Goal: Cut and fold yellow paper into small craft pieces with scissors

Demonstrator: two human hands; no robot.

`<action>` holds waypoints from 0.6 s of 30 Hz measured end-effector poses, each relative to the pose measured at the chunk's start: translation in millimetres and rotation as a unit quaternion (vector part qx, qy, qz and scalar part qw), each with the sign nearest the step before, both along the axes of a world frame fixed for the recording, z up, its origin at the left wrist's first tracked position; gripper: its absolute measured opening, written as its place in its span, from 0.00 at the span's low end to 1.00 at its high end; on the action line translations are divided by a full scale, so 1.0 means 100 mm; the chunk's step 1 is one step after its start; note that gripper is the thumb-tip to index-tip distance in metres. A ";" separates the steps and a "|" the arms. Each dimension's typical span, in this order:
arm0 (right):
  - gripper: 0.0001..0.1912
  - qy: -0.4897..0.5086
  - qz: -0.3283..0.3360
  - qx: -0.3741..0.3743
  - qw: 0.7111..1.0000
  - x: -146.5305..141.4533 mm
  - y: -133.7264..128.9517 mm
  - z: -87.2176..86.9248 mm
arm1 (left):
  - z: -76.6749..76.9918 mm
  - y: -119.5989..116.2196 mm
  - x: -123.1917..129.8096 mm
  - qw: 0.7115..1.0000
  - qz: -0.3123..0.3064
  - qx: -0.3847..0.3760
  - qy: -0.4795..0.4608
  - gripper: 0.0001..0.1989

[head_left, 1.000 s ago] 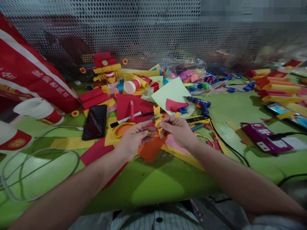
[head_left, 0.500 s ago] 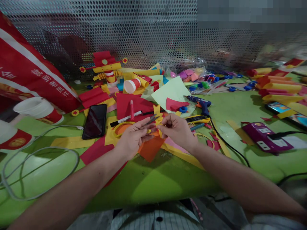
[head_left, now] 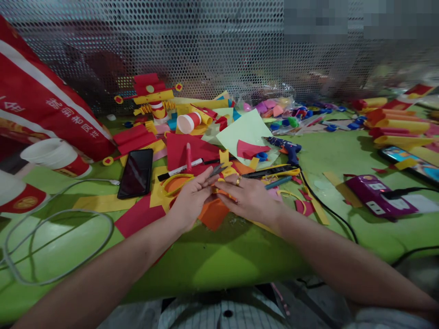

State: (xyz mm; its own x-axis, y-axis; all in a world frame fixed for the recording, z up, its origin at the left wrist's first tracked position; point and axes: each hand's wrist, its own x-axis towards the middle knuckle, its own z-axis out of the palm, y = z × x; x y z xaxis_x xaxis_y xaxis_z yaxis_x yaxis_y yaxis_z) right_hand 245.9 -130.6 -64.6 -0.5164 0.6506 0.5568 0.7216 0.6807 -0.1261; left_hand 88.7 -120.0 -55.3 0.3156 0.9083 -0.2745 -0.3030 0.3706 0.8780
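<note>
My left hand (head_left: pixel 190 201) is closed on scissors, whose grey blades (head_left: pixel 217 169) stick out past its fingertips; their handles are hidden. Close beside it, my right hand (head_left: pixel 248 196), with a ring on one finger, lies palm down with fingers stretched toward the left fingertips. A bit of yellow paper (head_left: pixel 218 181) shows by the right fingertips; whether it is gripped is unclear. Below both hands lies an orange paper piece (head_left: pixel 213 214). A notched yellow paper cutout (head_left: pixel 225 157) sits just beyond the blades, and a yellow ring shape (head_left: pixel 168 186) is left of my left hand.
A black phone (head_left: pixel 135 173), a marker (head_left: pixel 181 169) and red paper (head_left: pixel 140 217) lie on the left. A glue gun (head_left: pixel 286 148), a box cutter (head_left: pixel 274 171) and a purple power strip (head_left: pixel 380 194) are on the right. Paper cups (head_left: pixel 56 157) stand far left.
My right hand has turned from a pinch on a yellow paper piece to palm down, fingers stretched, lower and nearer my left hand. My left hand keeps the scissors almost in place.
</note>
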 end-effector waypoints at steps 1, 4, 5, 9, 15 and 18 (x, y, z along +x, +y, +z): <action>0.13 -0.016 0.005 0.012 1.000 0.00 0.00 0.01 | 0.00 0.00 0.00 1.000 -0.006 -0.002 -0.003 0.26; 0.13 -0.027 0.008 0.034 0.999 -0.01 -0.01 0.02 | 0.02 -0.01 0.01 1.000 -0.019 -0.013 -0.011 0.27; 0.13 -0.014 0.008 0.032 0.999 -0.02 0.00 0.01 | 0.03 -0.02 0.01 1.000 -0.020 -0.017 -0.016 0.26; 0.11 0.113 -0.003 -0.038 0.993 -0.03 0.02 0.01 | 0.07 -0.02 0.00 1.000 -0.001 -0.021 -0.013 0.18; 0.08 0.270 -0.036 -0.195 0.942 -0.04 0.03 0.06 | 0.08 -0.02 -0.03 0.999 -0.011 -0.010 0.034 0.07; 0.06 0.304 -0.053 -0.221 0.925 -0.04 0.02 0.07 | 0.08 -0.02 -0.04 0.999 -0.045 -0.017 0.023 0.05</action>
State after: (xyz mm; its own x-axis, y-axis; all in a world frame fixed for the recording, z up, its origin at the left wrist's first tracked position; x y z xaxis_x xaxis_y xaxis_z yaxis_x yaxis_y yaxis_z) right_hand 241.9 -128.6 -57.6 -0.1149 0.9137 0.3899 0.4854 0.3941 -0.7804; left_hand 84.2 -121.6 -47.7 0.3824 0.8662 -0.3217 -0.2259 0.4253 0.8764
